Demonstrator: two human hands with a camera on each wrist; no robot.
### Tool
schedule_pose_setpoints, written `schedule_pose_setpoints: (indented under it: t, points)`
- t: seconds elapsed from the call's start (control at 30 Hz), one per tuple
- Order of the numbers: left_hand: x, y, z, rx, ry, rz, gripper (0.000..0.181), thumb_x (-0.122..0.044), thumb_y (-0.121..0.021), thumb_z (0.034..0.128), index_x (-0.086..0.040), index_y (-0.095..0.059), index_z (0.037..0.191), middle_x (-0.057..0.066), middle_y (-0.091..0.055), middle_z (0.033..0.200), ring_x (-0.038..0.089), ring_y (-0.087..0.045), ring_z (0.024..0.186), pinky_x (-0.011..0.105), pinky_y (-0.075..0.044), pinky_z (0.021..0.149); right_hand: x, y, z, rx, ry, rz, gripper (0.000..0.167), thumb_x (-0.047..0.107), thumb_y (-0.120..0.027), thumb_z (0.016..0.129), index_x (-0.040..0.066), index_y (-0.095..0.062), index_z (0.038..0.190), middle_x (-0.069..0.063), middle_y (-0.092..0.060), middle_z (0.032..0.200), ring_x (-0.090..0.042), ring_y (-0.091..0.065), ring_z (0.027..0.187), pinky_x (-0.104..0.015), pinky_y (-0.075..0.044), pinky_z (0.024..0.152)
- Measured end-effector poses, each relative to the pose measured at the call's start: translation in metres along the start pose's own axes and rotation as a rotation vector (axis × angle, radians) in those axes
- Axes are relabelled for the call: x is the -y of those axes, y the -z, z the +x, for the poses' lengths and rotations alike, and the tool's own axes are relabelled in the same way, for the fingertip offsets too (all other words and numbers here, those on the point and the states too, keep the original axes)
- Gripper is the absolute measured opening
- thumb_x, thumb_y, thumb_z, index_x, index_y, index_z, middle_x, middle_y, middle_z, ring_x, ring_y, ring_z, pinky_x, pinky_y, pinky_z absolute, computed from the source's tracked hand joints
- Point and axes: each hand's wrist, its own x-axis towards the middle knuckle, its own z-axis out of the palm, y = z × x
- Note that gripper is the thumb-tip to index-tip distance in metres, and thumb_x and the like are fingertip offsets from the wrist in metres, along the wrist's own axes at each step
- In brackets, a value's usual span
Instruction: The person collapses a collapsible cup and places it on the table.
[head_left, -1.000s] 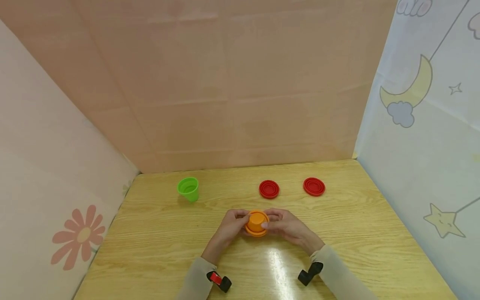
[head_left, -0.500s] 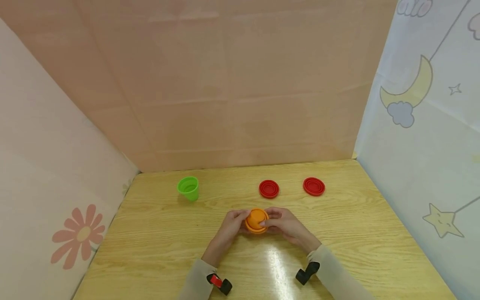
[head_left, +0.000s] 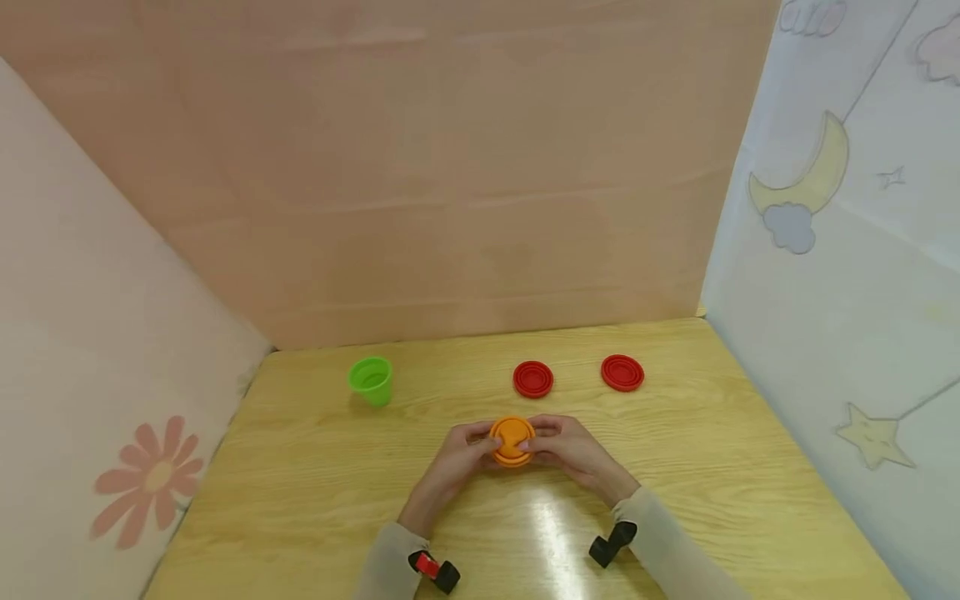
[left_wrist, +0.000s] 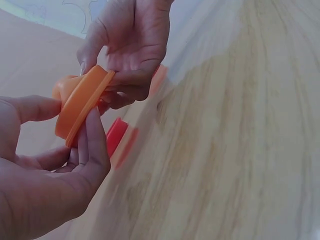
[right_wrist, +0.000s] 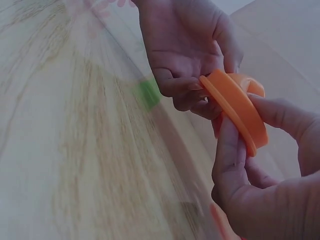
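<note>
While a tan far wall point(head_left: 360, 183) is closing off the scene, the left wall point(head_left: 82, 300) is showing a pink flower point(head_left: 158, 477) and the right wall point(head_left: 795, 317) a moon point(head_left: 813, 175) and star point(head_left: 874, 435). Between them the wood-grain table point(head_left: 322, 508) is stretching out, catching glare point(head_left: 553, 542) at its near side. Over its near middle, the left hand point(head_left: 456, 457) and right hand point(head_left: 577, 452) are gripping the orange cup point(head_left: 513, 430) from both sides, thumbs pushing into its base and fingers curling behind its rim; this opposed hold is probably bracing the soft-looking wall against the pressure. A green cup point(head_left: 371, 381) is standing mouth up at far left. A red cup point(head_left: 533, 379) and a second red cup point(head_left: 622, 372) are lying flat toward far right, apparently leaving the hands working room.
</note>
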Motion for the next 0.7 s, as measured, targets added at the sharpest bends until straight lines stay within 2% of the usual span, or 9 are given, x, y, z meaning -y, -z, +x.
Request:
schedule_pose_setpoints:
  t: [0.2, 0.4, 0.53, 0.7]
  points:
    - [0.000, -0.006, 0.001, -0.086, -0.028, 0.064, 0.043, -0.007, -0.068, 0.0995, 0.006, -0.062, 0.140, 0.021, -0.070, 0.131, 0.015, -0.073, 0.100, 0.027, -0.066, 0.085, -0.003, -0.001, 0.002, -0.022, -0.005, -0.054, 0.057, 0.008, -0.081, 0.091, -0.010, -0.056, 0.140, -0.004, -0.076, 0.116, -0.014, -0.073, 0.101, -0.028, -0.064, 0.090]
    - [0.000, -0.018, 0.000, -0.180, -0.062, 0.127, 0.041, -0.005, -0.068, 0.0988, 0.006, -0.063, 0.138, 0.020, -0.067, 0.120, 0.012, -0.071, 0.089, 0.024, -0.066, 0.077, -0.003, -0.006, 0.003, -0.077, 0.004, -0.107, 0.063, 0.016, -0.086, 0.088, -0.006, -0.058, 0.141, -0.010, -0.074, 0.122, -0.016, -0.071, 0.105, -0.027, -0.062, 0.091]
    - [0.000, -0.022, -0.001, -0.196, -0.071, 0.147, 0.039, -0.005, -0.068, 0.0989, 0.004, -0.065, 0.137, 0.019, -0.066, 0.120, 0.012, -0.070, 0.088, 0.025, -0.066, 0.076, -0.003, -0.007, 0.003, -0.106, 0.025, -0.110, 0.064, 0.014, -0.085, 0.088, -0.007, -0.057, 0.141, -0.012, -0.072, 0.128, -0.015, -0.070, 0.109, -0.026, -0.062, 0.092]
    - [0.001, -0.019, -0.002, -0.148, -0.070, 0.123, 0.041, -0.004, -0.065, 0.1004, 0.003, -0.063, 0.141, 0.022, -0.065, 0.137, 0.015, -0.071, 0.096, 0.029, -0.066, 0.081, -0.002, -0.007, 0.004, -0.134, 0.038, -0.138, 0.061, 0.010, -0.086, 0.086, -0.007, -0.060, 0.140, -0.015, -0.071, 0.132, -0.015, -0.070, 0.111, -0.025, -0.062, 0.092]
